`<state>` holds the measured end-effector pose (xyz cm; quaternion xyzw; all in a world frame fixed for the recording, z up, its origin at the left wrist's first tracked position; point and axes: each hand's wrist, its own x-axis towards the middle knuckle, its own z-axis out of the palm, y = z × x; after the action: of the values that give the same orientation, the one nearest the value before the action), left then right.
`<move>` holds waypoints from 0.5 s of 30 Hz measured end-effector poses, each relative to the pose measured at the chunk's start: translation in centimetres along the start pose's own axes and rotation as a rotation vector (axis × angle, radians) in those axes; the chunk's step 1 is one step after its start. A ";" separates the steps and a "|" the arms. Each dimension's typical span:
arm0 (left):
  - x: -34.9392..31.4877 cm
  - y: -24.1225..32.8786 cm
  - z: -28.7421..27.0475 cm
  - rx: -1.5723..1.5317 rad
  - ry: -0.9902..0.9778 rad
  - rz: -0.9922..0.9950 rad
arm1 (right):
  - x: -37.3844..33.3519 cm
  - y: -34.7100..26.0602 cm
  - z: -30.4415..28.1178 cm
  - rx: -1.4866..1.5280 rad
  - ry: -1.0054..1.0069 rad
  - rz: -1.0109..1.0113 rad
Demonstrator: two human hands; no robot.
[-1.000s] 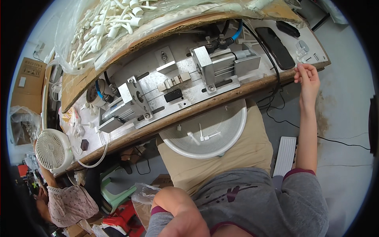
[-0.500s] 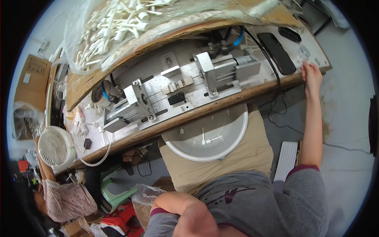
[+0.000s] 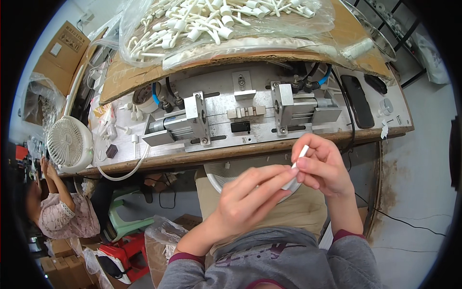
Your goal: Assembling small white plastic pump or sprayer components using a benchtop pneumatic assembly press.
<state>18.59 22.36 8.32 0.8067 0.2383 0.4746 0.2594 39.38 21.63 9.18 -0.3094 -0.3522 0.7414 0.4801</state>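
In the head view, the right hand (image 3: 325, 166) pinched 1 short white piece (image 3: 302, 152), tilted, near the bench (image 3: 216, 156) edge. The left hand (image 3: 252, 192) brought fingertips to its lower end, seemingly to steady it; whether they gripped, I could not tell. Both hung over a white basket (image 3: 212, 178), perhaps against drops.
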 end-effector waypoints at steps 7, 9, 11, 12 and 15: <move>0.0 0.1 -3.1 0.040 0.021 -0.103 | 2.3 1.0 0.0 0.072 0.080 -0.109; -1.0 -0.4 -2.8 -0.070 0.034 -0.123 | 2.7 0.9 0.3 -0.066 0.127 -0.157; -1.5 -0.9 -2.7 -0.118 0.032 -0.070 | 3.0 1.2 1.3 -0.119 0.134 -0.141; -1.4 -1.3 -3.0 -0.007 -0.014 -0.013 | 3.1 1.3 1.6 -0.148 0.141 -0.137; -1.3 -1.3 -3.3 0.007 -0.054 -0.001 | 3.2 1.7 1.5 -0.074 0.070 -0.147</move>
<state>14.87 23.15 7.97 0.8201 0.2331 0.4515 0.2632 36.25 23.76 8.23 -0.3258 -0.3841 0.6793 0.5337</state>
